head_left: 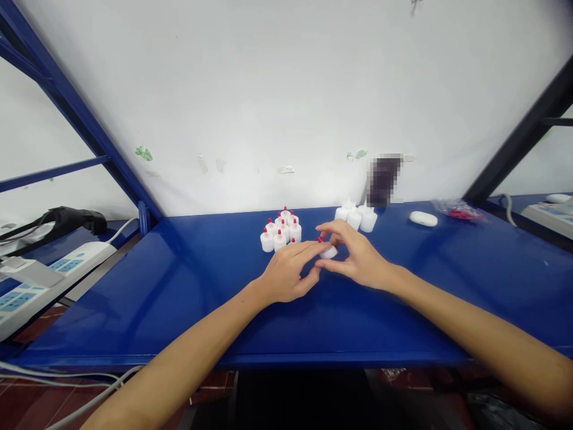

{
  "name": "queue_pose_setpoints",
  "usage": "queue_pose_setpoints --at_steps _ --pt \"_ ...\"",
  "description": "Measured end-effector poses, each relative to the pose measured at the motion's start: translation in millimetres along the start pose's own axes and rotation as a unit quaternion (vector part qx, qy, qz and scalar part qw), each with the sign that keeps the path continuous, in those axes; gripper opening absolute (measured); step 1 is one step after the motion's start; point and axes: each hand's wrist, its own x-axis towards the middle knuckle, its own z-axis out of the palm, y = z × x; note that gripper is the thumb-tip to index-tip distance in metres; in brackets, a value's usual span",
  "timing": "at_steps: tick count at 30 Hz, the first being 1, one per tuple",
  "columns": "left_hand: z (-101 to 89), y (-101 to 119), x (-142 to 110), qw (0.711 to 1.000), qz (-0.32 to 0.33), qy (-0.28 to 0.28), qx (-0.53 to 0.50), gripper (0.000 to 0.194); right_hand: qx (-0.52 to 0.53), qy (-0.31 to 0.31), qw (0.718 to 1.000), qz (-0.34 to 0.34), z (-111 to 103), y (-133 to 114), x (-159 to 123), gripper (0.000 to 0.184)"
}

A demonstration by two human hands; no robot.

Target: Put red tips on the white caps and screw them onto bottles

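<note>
A small white bottle with a red cap [330,252] is held tilted just above the table, between my two hands. My right hand [356,254] curls round it from the right, thumb below and fingers above. From the left, my left hand [289,272] reaches to the red cap, its fingers closed in on the bottle and its thumb close to the right thumb. Beyond my left hand stands a group of several white bottles with red caps [280,239], partly hidden by that hand. Behind my right hand are several white bottles without red caps [367,220].
A blue table [188,298] meets a white wall. At the right lie a white oval case [423,219] and a clear bag with red pieces [461,212]. A blurred dark object [384,180] leans on the wall. Power strips [49,280] sit at the left beside blue posts.
</note>
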Motion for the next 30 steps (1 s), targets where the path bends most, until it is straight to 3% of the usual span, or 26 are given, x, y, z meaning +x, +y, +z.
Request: queue_pose_setpoints --at_steps 3,6,8,11,16,20,25,30 --pt "-5.9 -6 2 0.996 -0.004 0.032 0.081 0.039 -0.087 0.012 0.996 0.021 -11 3 4 0.038" --pt "-13.5 -15 2 0.982 -0.036 0.036 0.183 0.034 -0.203 0.085 0.972 0.075 -26 13 7 0.019" --pt "-16.7 -22 1 0.971 -0.055 0.023 0.234 0.030 -0.268 0.148 0.947 0.102 -37 25 7 0.019" --pt "-17.2 -28 -1 0.961 -0.070 -0.009 0.268 0.029 -0.307 0.186 0.921 0.149 -50 41 5 0.023" --pt "-15.3 -29 -2 0.951 -0.069 -0.057 0.296 0.029 -0.317 0.155 0.918 0.182 -56 53 5 0.024" --pt "-15.7 -30 -2 0.950 -0.070 -0.057 0.300 0.026 -0.348 0.146 0.911 0.164 -56 56 7 0.025" --pt "-15.8 -32 -2 0.952 -0.077 -0.052 0.292 0.025 -0.400 0.146 0.882 0.201 -63 63 6 0.028" --pt "-16.2 -31 -1 0.953 -0.080 -0.047 0.287 0.024 -0.436 0.101 0.863 0.237 -66 73 4 0.036"
